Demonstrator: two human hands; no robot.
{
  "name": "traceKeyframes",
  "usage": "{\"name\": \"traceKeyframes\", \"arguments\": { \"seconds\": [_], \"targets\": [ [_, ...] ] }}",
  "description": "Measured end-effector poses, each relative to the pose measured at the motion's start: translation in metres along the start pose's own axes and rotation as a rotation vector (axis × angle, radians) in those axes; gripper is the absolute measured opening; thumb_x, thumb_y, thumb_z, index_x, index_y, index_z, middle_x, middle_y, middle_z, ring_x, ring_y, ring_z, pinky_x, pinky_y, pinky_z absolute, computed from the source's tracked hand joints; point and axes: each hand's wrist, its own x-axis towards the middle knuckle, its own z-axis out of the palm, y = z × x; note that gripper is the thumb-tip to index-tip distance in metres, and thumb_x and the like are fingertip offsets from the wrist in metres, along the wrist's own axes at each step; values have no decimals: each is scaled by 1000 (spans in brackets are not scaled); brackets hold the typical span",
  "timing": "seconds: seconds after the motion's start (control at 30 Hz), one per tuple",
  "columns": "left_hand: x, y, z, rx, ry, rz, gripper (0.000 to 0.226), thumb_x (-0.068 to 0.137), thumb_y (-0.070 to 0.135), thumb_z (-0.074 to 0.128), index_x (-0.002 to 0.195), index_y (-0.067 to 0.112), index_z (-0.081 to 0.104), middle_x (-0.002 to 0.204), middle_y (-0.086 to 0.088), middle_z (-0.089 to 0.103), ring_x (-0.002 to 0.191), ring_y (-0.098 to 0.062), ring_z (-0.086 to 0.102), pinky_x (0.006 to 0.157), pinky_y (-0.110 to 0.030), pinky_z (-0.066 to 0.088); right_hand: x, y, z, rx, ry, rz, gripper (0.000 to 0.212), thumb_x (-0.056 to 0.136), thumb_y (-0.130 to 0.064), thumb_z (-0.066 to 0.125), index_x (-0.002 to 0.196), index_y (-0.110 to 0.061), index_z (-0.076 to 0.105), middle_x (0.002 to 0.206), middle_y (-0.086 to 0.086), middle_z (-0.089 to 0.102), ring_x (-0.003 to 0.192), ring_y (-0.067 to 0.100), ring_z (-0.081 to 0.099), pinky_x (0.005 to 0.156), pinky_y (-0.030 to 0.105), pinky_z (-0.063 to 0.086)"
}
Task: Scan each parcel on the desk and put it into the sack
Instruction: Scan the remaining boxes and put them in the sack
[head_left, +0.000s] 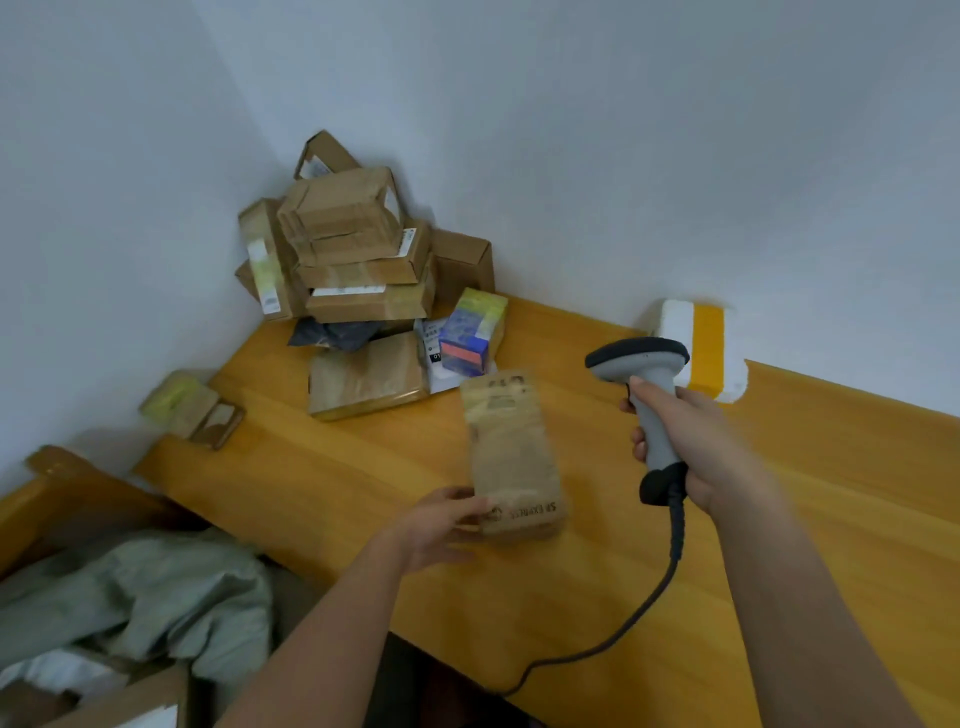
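Far left, below the counter's (519, 587) left edge: we see the grey-green sack (156, 597) lying slumped, its mouth hard to make out. Cardboard (130, 706) with a white label shows at the frame's bottom left, beside the sack; we cannot tell whether it sits inside. We judge that few parcels, if any, are bagged.

Two small parcels (192, 408) rest at the counter's far left edge, just beside the wall.

Far left corner of the counter: a heap of brown boxes (343, 244) is stacked against the wall, with a dark poly bag (332, 332) and a flat brown parcel (369, 376) at its foot. A blue-and-yellow box (472, 332) stands just right of these. All of this looks unscanned, so we judge that most of the work is left.

Centre: our left hand (441, 525) pinches the near end of a long brown SF Express parcel (514, 457). The parcel is blurred; whether it touches the counter we cannot tell. Its printed face points up.

Right: our right hand (691, 447) has its grip wrapped round the handle of the grey barcode scanner (649, 400), forefinger near the trigger, head aimed left toward the parcel. The cable (623, 634) trails off the near edge.

Against the wall on the far right sits a white foam box (696, 348) with a yellow tape band.

We judge this parcel to be mid-scan, not yet bagged.
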Motion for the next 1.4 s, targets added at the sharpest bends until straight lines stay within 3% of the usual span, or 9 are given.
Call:
{"name": "traceKeyframes", "arguments": {
  "seconds": [0.1, 0.2, 0.37, 0.57, 0.77, 1.03, 1.23, 1.33, 1.4],
  "targets": [
    [-5, -47, -11, -258, 25, -17, 50, 90, 27, 69, 136, 18, 50, 121, -4, 67, 109, -26, 65, 94, -46, 52, -19, 17, 11, -59, -25, 4, 15, 98, -28, 60, 100, -13, 60, 96, 12, 57, 56, 16, 49, 49, 28, 45],
    [-3, -68, -13, -357, 265, -46, 36, 100, 14, 52, 136, 14, 51, 114, -4, 65, 98, -23, 63, 80, -38, 54, -32, 35, 21, -98, -37, 23, 15, 98, -28, 60, 100, -14, 60, 94, 10, 57, 56, 15, 50, 50, 28, 44],
    [-5, -53, 3, -442, 548, 137, 40, 100, 28, 52, 136, 13, 44, 128, -7, 54, 104, -25, 60, 90, -39, 52, -29, 57, 39, -38, -28, 23, 17, 97, -24, 62, 110, -16, 56, 84, 8, 53, 54, 14, 52, 48, 26, 46],
    [-19, -6, 35, -340, 238, 301, 73, 89, 49, 63, 146, 23, 26, 132, -1, 53, 111, -23, 59, 92, -38, 49, -2, 68, 54, 16, -74, 72, 29, 96, -22, 62, 121, -19, 49, 102, 11, 56, 57, 15, 53, 56, 29, 47],
    [-19, -35, 17, -437, 353, 251, 133, 40, 86, 71, 149, 25, 26, 142, -4, 47, 125, -29, 51, 102, -51, 46, -14, 79, 66, -127, -357, 170, 29, 96, -25, 63, 123, -24, 50, 110, 8, 73, 55, 13, 52, 56, 28, 47],
    [-17, -85, 2, -674, 386, 122, 119, 42, 100, 49, 138, 31, 48, 134, -3, 55, 124, -30, 49, 94, -46, 43, -27, 74, 68, -265, -400, 143, 33, 96, -38, 61, 119, -15, 57, 110, 9, 67, 59, 14, 54, 56, 28, 48],
    [-15, -90, 11, -717, 382, 108, 124, 51, 64, 85, 151, 34, 18, 144, -6, 46, 126, -32, 49, 95, -49, 45, -33, 32, 53, -382, -384, 118, 40, 99, -46, 52, 114, -9, 60, 94, 17, 62, 64, 20, 56, 62, 34, 49],
    [-16, -87, 13, -656, 403, 80, 104, 67, 51, 82, 150, 27, 23, 140, -10, 49, 118, -32, 54, 88, -46, 53, -37, 15, 47, -425, -392, 57, 40, 102, -42, 48, 117, -6, 59, 83, 14, 59, 58, 17, 55, 53, 28, 49],
    [-17, -86, 12, -555, 292, 7, 115, 56, 63, 84, 147, 20, 30, 138, -14, 52, 113, -35, 60, 85, -47, 57, -37, 8, 43, -419, -378, 29, 40, 102, -41, 47, 119, -5, 58, 81, 11, 57, 55, 14, 55, 50, 25, 49]
  ]
}}
